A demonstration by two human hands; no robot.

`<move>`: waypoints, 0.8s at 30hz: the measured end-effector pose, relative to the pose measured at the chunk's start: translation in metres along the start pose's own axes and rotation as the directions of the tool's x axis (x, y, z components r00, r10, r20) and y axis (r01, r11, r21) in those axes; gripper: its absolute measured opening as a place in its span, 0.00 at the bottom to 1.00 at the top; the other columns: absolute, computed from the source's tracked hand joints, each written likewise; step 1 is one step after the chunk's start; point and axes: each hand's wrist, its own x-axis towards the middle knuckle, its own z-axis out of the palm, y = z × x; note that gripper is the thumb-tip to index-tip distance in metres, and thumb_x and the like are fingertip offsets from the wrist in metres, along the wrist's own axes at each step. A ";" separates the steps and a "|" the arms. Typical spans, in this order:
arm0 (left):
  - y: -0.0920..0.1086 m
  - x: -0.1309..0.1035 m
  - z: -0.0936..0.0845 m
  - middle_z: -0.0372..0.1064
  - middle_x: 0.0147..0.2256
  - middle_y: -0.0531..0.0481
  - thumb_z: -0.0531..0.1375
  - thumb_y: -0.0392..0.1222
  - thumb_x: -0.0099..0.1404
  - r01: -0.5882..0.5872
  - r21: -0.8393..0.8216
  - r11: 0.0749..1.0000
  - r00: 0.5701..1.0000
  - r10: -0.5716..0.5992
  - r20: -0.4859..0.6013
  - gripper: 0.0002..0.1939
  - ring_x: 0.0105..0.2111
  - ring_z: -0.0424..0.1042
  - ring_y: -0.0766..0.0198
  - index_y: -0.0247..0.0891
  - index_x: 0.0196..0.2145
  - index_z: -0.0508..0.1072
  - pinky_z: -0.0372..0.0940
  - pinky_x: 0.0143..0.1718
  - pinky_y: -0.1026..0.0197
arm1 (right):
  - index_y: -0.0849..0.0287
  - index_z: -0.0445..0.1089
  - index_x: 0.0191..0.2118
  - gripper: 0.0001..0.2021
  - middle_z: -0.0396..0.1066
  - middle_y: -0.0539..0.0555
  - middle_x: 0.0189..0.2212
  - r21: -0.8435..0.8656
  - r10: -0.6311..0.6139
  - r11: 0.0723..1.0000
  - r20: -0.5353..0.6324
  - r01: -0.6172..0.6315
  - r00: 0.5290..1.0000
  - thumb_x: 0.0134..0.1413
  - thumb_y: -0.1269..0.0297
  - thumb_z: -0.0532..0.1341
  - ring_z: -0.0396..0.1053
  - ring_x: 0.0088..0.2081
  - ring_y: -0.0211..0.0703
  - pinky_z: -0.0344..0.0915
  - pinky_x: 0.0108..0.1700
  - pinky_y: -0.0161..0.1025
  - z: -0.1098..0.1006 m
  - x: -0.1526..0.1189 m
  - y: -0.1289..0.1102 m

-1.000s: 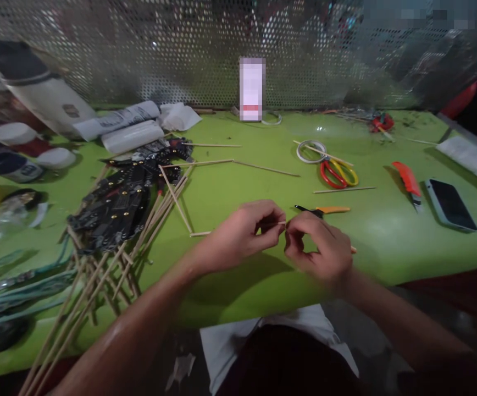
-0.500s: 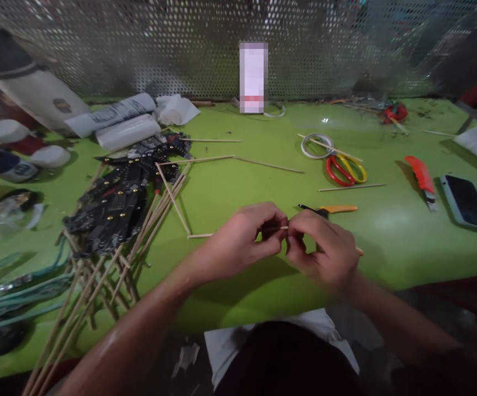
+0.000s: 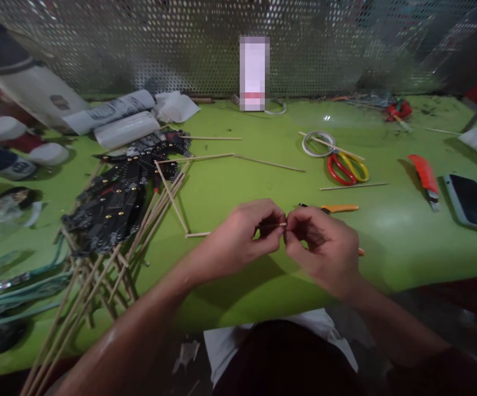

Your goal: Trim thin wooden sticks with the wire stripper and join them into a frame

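My left hand [image 3: 255,231] is closed in a pinch on a thin wooden stick [image 3: 277,224], whose pale tip pokes out towards my right hand. My right hand [image 3: 323,242] has its thumb and forefinger pressed together at that tip; anything smaller between the fingertips is hidden. Left of my left hand, a stick [image 3: 198,235] emerges and meets another stick [image 3: 172,197] at an angle. Further sticks [image 3: 195,159] carry on this bent line across the table. A tool with orange handles [image 3: 341,208] lies just behind my right hand, partly covered by it.
Right of centre lie a tape roll [image 3: 318,144], red-and-yellow scissors [image 3: 348,168], a red cutter knife [image 3: 425,179] and a phone [image 3: 471,202]. Leftward, a black studded piece [image 3: 115,201] rests on a stick bundle [image 3: 139,234]. Perforated metal mesh [image 3: 181,49] stands behind the green table [image 3: 259,187].
My right-hand fingers have shifted slightly at the stick's tip and the hand has turned a little. My left hand keeps its pinch. The view has moved slightly.
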 end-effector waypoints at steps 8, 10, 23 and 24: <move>0.003 -0.001 0.000 0.64 0.29 0.54 0.56 0.35 0.65 0.024 -0.004 1.000 1.000 -0.024 -0.012 0.02 0.27 0.61 0.71 0.35 0.33 0.68 0.57 0.29 0.67 | 0.58 0.66 0.33 0.04 0.64 0.44 0.23 -0.047 -0.010 0.999 0.008 0.011 1.000 0.51 0.73 0.60 0.62 0.21 0.30 0.60 0.22 0.30 -0.008 0.004 -0.002; 0.005 -0.001 -0.001 0.63 0.28 0.55 0.56 0.34 0.65 0.022 -0.019 1.000 1.000 -0.022 -0.007 0.02 0.26 0.60 0.71 0.35 0.33 0.68 0.56 0.27 0.67 | 0.58 0.66 0.33 0.03 0.65 0.45 0.23 0.004 -0.005 1.000 0.021 0.005 1.000 0.53 0.72 0.60 0.64 0.21 0.31 0.62 0.23 0.30 -0.012 0.005 -0.003; 0.013 -0.003 -0.006 0.64 0.27 0.54 0.56 0.30 0.62 0.018 -0.074 0.997 1.000 -0.017 0.017 0.04 0.26 0.59 0.72 0.34 0.32 0.70 0.55 0.26 0.68 | 0.57 0.66 0.33 0.05 0.67 0.45 0.24 -0.084 -0.125 0.986 0.215 0.146 0.969 0.52 0.75 0.59 0.64 0.24 0.30 0.62 0.26 0.29 -0.027 0.019 -0.010; 0.013 -0.003 -0.006 0.64 0.27 0.55 0.56 0.30 0.62 0.018 -0.071 0.997 1.000 -0.017 0.013 0.04 0.25 0.59 0.72 0.34 0.32 0.70 0.55 0.26 0.68 | 0.56 0.66 0.33 0.06 0.67 0.45 0.24 -0.100 -0.139 0.981 0.214 0.163 0.967 0.52 0.75 0.59 0.64 0.24 0.30 0.61 0.26 0.29 -0.027 0.019 -0.010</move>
